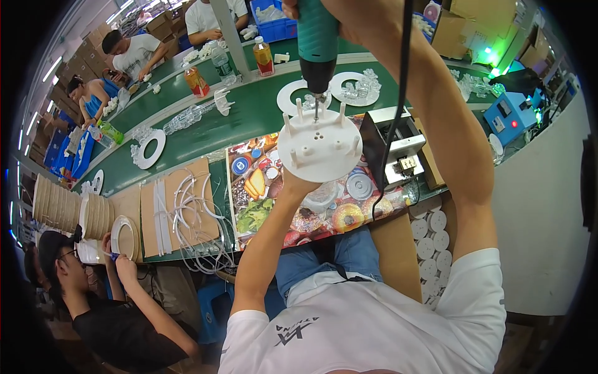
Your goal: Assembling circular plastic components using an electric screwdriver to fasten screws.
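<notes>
A white round plastic base (321, 156) with upright posts is held up over the bench, and my left hand (300, 182) grips it from below, its fingers mostly hidden. Above it, my right hand (355, 12) is wrapped round a teal power drill (317, 37) that points straight down. The drill's bit (316, 111) reaches the base near its far edge; I cannot tell whether a screw is there. Under the base lies a mat with food pictures (258, 187), bearing a clear plastic piece and a round lid (359, 186).
A metal box device (402, 146) stands right of the mat; a black cable (398, 93) hangs before it. White rings (149, 149) and clear parts lie on the green conveyor (205, 134). White discs (430, 249) fill a carton at lower right. A co-worker (112, 305) sits left.
</notes>
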Action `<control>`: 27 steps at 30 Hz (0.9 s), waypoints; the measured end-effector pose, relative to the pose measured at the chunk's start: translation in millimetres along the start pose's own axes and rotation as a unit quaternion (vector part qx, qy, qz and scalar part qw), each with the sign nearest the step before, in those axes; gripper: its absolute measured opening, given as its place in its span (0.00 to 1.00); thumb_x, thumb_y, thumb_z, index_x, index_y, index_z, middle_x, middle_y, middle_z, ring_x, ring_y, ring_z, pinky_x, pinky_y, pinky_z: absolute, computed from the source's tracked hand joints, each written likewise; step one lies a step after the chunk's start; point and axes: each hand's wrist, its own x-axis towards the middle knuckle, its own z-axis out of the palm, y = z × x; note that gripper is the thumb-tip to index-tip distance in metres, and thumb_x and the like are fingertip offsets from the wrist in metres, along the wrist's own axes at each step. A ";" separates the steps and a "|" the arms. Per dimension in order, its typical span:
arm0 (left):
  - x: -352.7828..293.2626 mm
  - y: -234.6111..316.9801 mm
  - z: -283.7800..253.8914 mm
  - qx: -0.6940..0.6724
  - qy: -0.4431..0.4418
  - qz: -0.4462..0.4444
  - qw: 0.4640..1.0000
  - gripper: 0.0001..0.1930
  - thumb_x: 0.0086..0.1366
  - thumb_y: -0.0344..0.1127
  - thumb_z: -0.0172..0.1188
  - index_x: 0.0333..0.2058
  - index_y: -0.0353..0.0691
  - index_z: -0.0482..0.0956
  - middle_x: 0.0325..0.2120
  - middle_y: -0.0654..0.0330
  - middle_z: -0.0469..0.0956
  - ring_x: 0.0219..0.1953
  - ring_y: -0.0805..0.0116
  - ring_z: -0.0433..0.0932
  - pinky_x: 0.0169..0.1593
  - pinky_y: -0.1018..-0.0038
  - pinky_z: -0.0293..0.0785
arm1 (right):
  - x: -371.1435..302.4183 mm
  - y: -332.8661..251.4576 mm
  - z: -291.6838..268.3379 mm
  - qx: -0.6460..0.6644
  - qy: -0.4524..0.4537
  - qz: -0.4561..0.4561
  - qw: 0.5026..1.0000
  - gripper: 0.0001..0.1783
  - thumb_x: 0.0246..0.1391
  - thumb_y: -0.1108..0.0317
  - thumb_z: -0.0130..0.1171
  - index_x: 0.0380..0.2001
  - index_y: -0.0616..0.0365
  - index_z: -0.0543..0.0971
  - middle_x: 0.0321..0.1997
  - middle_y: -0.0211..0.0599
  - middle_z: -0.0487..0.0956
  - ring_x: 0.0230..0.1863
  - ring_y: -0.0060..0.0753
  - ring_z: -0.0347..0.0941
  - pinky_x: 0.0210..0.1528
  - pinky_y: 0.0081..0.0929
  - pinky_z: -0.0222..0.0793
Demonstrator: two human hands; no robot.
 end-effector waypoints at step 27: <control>2.4 -1.7 -1.3 -0.046 -0.003 0.002 0.999 0.39 0.46 0.36 0.71 0.57 0.39 0.62 0.51 0.55 0.70 0.53 0.61 0.71 0.58 0.64 0.65 | -8.0 -1.0 -18.1 0.096 -0.013 -0.058 0.994 0.12 0.45 0.75 0.56 0.34 0.67 0.69 0.20 0.35 0.72 0.13 0.24 0.69 0.15 0.23 0.67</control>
